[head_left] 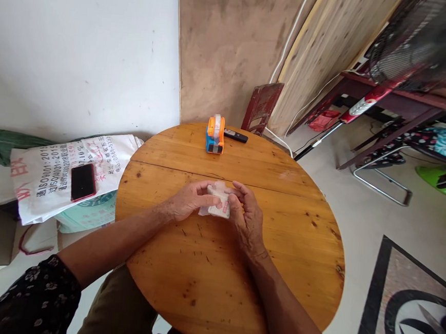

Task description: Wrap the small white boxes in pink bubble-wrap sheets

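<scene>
Over the middle of the round wooden table (192, 159), both my hands hold a small white packet (221, 193) with pale red print on it. It looks like wrapped paper or thin plastic; its exact kind I cannot make out. My left hand (191, 199) grips its left side, thumb lying across the front. On the other side, my right hand (245, 215) pinches the right edge between thumb and fingers. Beyond the hands stands an orange and blue tape dispenser (215, 134) with a roll of clear tape. A black remote control (236, 135) lies just to its right.
Left of the table, a smartphone (83, 182) with a red edge rests on a white printed sack (57, 159). A dark red chair (262, 106) stands behind the table. At the right are a standing fan (367, 103) and a dark red desk (414, 94), with a patterned cloth nearby.
</scene>
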Tool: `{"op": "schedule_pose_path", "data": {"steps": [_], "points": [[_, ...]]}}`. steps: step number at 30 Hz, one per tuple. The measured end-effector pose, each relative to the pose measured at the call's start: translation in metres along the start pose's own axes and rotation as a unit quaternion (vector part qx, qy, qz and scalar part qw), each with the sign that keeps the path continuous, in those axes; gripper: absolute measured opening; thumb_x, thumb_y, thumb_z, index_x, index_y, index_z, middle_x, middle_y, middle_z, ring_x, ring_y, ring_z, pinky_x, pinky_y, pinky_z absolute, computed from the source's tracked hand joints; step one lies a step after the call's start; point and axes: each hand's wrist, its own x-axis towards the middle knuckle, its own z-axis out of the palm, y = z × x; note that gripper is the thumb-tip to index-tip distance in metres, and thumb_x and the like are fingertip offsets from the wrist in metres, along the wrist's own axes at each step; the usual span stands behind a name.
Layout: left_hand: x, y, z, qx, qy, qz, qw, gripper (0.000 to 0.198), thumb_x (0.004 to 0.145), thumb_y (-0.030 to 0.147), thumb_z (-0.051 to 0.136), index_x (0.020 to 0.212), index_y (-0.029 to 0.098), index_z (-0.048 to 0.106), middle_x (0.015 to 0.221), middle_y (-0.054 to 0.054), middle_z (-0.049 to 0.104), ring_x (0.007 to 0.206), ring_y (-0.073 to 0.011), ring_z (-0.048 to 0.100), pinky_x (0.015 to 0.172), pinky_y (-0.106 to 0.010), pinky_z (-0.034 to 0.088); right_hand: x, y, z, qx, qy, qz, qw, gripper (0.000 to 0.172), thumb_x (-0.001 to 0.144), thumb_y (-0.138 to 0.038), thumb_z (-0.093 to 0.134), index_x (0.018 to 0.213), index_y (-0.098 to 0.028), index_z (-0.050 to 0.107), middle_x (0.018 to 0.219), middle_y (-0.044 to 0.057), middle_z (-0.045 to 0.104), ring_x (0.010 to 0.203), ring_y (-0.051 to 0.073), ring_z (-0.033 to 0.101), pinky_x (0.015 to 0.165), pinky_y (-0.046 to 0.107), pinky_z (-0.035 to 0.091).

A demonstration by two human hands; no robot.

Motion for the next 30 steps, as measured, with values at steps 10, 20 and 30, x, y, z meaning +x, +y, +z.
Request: {"op": "schedule_pose_path", "data": {"steps": [10,20,30], "points": [[-0.001,0.006,0.001,-0.044,-0.015,-0.022,0.999,0.046,0.057,0.020,0.085,0.100,0.014,0.071,0.090,-0.005,0.072,0.074,-0.0141,0.066,0.071,-0.026,0.051,0.010,0.000,-0.017,0.071,0.010,0.047,0.996,0.042,0.091,-0.051,0.056,0.123,-0.025,0.058,0.102,0.007,0.073,0.099,0.025,0.067,0.093,0.043,0.052],[-0.004,0.004,-0.001,0.033,-0.040,-0.050,0.997,0.051,0.057,0.024,0.086,0.104,0.015,0.068,0.089,-0.004,0.070,0.073,-0.0143,0.063,0.070,-0.026,0.048,0.017,-0.004,-0.026,0.115,-0.080,0.090,0.986,0.043,0.076,-0.047,0.074,0.110,-0.023,0.065,0.107,0.008,0.071,0.091,0.022,0.066,0.080,0.037,0.054],[-0.008,0.004,0.004,0.094,-0.087,-0.065,0.990,0.049,0.058,0.016,0.083,0.103,0.015,0.064,0.087,-0.002,0.068,0.076,-0.0131,0.062,0.076,-0.028,0.047,0.018,-0.007,-0.021,0.142,-0.067,0.104,0.982,0.024,0.076,-0.045,0.072,0.074,-0.022,0.069,0.073,0.001,0.067,0.068,0.017,0.058,0.065,0.032,0.049]]}}
